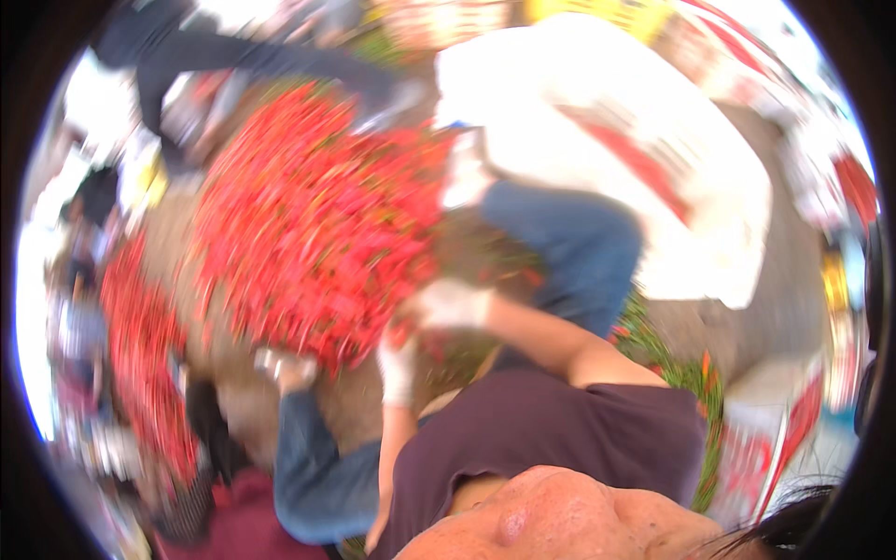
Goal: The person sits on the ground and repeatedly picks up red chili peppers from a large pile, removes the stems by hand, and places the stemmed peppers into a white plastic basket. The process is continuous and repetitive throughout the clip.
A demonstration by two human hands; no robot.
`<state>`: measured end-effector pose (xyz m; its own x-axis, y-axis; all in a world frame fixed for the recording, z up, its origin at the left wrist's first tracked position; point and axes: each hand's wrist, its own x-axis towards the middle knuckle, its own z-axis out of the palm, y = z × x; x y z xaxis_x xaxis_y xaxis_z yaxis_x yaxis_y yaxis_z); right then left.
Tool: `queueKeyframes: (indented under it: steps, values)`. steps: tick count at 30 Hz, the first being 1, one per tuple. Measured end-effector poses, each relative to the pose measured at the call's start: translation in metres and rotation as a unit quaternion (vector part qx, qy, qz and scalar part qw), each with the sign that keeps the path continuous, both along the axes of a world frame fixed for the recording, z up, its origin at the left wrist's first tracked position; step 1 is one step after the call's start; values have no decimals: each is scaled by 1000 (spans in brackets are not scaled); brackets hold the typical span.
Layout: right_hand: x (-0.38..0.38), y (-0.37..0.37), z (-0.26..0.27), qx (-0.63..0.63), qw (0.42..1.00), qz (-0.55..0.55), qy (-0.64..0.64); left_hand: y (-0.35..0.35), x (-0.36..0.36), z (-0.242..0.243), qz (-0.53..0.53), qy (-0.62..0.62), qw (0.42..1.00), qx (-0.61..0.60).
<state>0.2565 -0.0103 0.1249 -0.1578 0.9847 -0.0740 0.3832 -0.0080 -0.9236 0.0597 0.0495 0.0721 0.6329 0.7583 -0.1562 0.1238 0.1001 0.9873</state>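
Observation:
A large heap of red chili peppers [315, 224] lies on the ground before me, blurred by motion. At its lower right edge are both my hands, close together and wearing whitish gloves. My right hand [448, 304] reaches in from the right, its fingers by some peppers. Just below and to its left is my left hand [396, 357], with something reddish at its fingertips. Blur hides whether either hand grips a pepper.
A big white sack [616, 140] with red print lies beyond my knee. Green and red peppers [707, 392] lie at the right. Another red pepper heap [143, 350] is at the left. A person in dark trousers [245, 56] stands beyond the heap; others are at the left.

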Motion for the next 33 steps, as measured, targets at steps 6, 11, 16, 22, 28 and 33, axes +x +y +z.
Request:
queueKeyframes:
  steps: [6,11,16,22,28,33]
  values:
    - [-32,3,4,98,976,-23,-195,36,-13,-77,111,-73,983,-127]
    - [-21,-8,-11,62,973,-89,-203,37,-29,-65,111,22,981,-160]
    - [-22,-21,-2,-45,980,-10,-194,20,-24,-33,116,124,947,-271]
    - [-15,-24,7,-92,991,38,-86,-8,-12,16,91,-30,925,-367]
    - [-27,-36,11,131,978,43,156,-13,-19,52,-6,-133,898,-419]
    - [-29,-44,15,33,984,26,175,-4,-18,47,74,-238,879,-407]
